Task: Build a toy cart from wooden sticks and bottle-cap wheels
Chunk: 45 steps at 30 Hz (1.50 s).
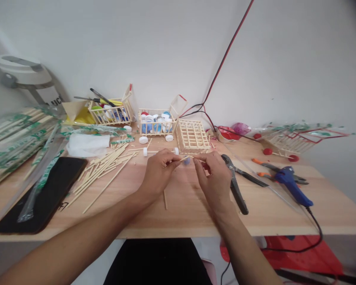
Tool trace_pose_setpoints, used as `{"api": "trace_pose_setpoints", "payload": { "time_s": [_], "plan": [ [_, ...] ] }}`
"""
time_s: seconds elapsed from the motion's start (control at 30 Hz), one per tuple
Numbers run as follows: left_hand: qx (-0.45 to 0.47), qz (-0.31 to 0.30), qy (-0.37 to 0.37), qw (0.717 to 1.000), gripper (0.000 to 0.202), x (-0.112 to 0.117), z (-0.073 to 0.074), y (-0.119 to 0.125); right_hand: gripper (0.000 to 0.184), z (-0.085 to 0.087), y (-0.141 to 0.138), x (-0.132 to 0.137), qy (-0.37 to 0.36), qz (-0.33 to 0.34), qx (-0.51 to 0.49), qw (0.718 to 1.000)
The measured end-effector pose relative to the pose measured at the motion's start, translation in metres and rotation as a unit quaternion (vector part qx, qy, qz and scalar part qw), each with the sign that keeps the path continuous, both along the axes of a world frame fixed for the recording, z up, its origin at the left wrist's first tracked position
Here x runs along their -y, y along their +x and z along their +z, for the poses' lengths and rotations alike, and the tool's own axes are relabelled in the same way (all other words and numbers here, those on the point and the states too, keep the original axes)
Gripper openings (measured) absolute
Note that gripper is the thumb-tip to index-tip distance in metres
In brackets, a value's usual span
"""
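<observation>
My left hand (pixel 158 169) is closed in a pinch on a short wooden stick (pixel 184 158). Close beside it, my right hand (pixel 214 171) pinches a thin wooden stick too, its tip near the left one; whether the two pieces touch or are a single stick, I cannot tell. Just beyond my fingers lies a lattice basket (pixel 192 134) built of wooden sticks. A stick axle with white cap wheels (pixel 145 151) rests behind my left hand. On the table under my wrists is a loose short stick (pixel 165 200). A small bluish round thing (pixel 186 161) shows between the hands, partly hidden.
Loose sticks (pixel 106 168) and a black phone (pixel 44 190) lie left. Stick carts stand behind, one holding bottle caps (pixel 157 123). Black-handled cutters (pixel 237 186), pliers (pixel 264 164) and a corded blue glue gun (pixel 292 184) lie right. A red-black cable (pixel 225 63) runs down the wall.
</observation>
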<state>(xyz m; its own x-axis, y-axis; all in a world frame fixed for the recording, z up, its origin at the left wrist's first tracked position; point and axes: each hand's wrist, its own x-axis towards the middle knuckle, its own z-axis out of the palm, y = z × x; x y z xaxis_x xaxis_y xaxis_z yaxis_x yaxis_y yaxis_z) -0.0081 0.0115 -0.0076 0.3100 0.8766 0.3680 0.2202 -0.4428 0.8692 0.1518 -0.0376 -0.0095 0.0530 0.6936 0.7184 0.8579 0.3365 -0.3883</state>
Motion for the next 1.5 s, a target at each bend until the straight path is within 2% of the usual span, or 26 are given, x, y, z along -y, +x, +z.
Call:
{"api": "trace_pose_setpoints", "payload": {
  "time_s": [0.8, 1.5],
  "plan": [
    [0.0, 0.003, -0.011, 1.0, 0.012, 0.0018, 0.0034, 0.0001, 0.011, 0.001, -0.0011, -0.0002, -0.008, -0.002, -0.006, 1.0],
    [0.005, 0.006, 0.006, 1.0, 0.013, -0.0005, -0.0001, 0.0007, 0.008, 0.0006, -0.0016, 0.001, 0.005, -0.007, 0.002, 1.0]
  ]
}}
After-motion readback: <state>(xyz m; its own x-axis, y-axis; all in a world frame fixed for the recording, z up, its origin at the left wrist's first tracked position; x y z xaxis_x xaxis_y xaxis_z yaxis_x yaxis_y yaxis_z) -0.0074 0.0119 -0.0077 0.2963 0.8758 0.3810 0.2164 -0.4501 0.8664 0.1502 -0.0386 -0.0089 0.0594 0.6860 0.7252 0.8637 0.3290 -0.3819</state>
